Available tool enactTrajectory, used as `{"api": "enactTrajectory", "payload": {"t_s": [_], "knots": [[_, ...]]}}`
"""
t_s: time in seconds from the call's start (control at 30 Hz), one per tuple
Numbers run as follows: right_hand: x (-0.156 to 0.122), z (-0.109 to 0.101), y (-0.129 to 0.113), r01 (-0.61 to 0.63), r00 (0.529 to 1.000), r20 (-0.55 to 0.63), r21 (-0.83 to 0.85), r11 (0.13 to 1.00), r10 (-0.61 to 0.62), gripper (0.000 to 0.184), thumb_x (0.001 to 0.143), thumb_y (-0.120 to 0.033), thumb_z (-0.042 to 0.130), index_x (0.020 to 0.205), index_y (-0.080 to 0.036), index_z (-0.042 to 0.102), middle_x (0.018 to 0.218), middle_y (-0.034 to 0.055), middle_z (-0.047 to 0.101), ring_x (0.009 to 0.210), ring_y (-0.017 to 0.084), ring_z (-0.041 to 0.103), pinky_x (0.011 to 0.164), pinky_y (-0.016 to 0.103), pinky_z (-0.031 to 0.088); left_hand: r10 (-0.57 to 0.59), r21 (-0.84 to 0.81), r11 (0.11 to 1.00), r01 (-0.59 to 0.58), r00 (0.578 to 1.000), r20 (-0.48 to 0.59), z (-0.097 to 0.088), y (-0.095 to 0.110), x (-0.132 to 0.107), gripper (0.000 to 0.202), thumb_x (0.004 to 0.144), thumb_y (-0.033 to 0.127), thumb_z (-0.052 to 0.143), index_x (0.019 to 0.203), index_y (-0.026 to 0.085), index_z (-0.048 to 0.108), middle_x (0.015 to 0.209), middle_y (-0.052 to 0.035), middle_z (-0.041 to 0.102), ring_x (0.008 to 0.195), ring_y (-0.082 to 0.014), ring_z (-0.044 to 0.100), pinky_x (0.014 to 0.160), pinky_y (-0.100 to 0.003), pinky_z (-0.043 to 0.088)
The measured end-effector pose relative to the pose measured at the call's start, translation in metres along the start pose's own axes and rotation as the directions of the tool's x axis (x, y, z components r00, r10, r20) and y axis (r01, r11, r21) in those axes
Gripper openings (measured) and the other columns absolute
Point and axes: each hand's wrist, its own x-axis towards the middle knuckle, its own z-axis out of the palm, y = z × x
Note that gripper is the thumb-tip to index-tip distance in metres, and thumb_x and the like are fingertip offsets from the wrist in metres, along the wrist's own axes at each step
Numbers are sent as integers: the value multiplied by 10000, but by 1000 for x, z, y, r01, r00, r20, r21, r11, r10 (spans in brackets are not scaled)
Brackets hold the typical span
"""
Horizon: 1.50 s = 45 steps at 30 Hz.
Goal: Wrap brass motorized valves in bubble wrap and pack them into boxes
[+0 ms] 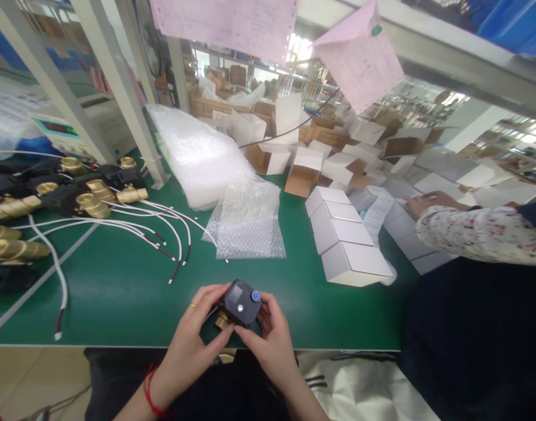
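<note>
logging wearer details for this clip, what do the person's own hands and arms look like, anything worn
Both forearms are bare, with no sleeves or gloves. The left hand wears a thin gold ring on one finger, and a red string bracelet loops round the left wrist. The right hand shows nothing worn, and its nails are short.

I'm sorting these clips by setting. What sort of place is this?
Most likely a factory packing bench. The left hand and right hand hold a black valve actuator; more brass valves with wires, bubble wrap and small white boxes crowd the green table.
</note>
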Motion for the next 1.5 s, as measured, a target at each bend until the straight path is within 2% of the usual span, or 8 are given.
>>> {"api": "enactTrajectory", "payload": {"t_s": [0.13,0.27,0.4,0.53,0.7,1.13,1.37,1.5], "knots": [[0,0,1,28,1000,13,-7,1000,-28,449,717,-165,840,1118,-245,656,1105,15,720,1050,205,686,955,283,551,-7,-10,1000,7,1000,-11,0,1,-2,440,963,220,601,1377,340,513,1286,-13,602,1218,-139,588,1070,-235,477],[3,-6,5,63,997,46,-14,998,-62,551,759,-197,827,1281,-268,665,1300,55,665,1200,239,639,1038,321,524,-54,-59,997,50,996,-65,1,0,-8,394,948,254,648,1325,340,572,1244,-21,617,1166,-159,622,1029,-250,515],[7,-11,6,173,985,29,-198,965,-170,409,931,-246,674,1335,-313,673,1329,62,625,1247,228,599,1069,322,498,-220,-323,927,189,973,-62,5,1,-13,498,932,263,680,1399,315,516,1028,-9,653,899,-135,697,858,-234,603],[8,-7,6,186,982,67,-166,968,-177,458,967,-270,646,1419,-322,600,1327,74,623,1178,229,648,1004,336,557,-329,-461,844,274,943,-41,11,5,-14,440,910,271,693,1320,228,540,792,31,639,701,-127,696,688,-207,622],[3,4,5,111,994,0,-155,982,-113,691,767,-221,826,1411,-255,576,1325,93,616,1181,262,637,989,344,558,-295,-394,890,231,949,-110,11,7,-16,373,879,248,715,1223,208,577,781,26,660,679,-124,699,669,-207,624],[15,9,8,-93,996,15,-9,996,93,660,747,-259,774,1352,-191,517,1234,132,685,1029,263,714,914,378,590,-81,-61,996,70,975,-206,7,-4,-8,346,913,267,721,1241,268,610,876,36,570,718,-109,586,648,-187,524],[5,7,7,51,998,40,-34,998,-50,687,762,-215,784,1388,-222,499,1289,106,594,1127,249,650,960,352,563,-54,-28,998,51,989,-137,1,1,-13,313,936,248,671,1240,265,601,996,-3,611,843,-156,617,747,-239,543],[-1,11,9,165,984,-40,-143,976,-173,725,752,-213,836,1409,-291,538,1294,73,476,1163,252,586,947,351,575,-27,68,997,41,978,-205,-1,2,-21,289,930,251,671,1213,254,611,1073,-29,639,978,-202,635,879,-305,538]]}}
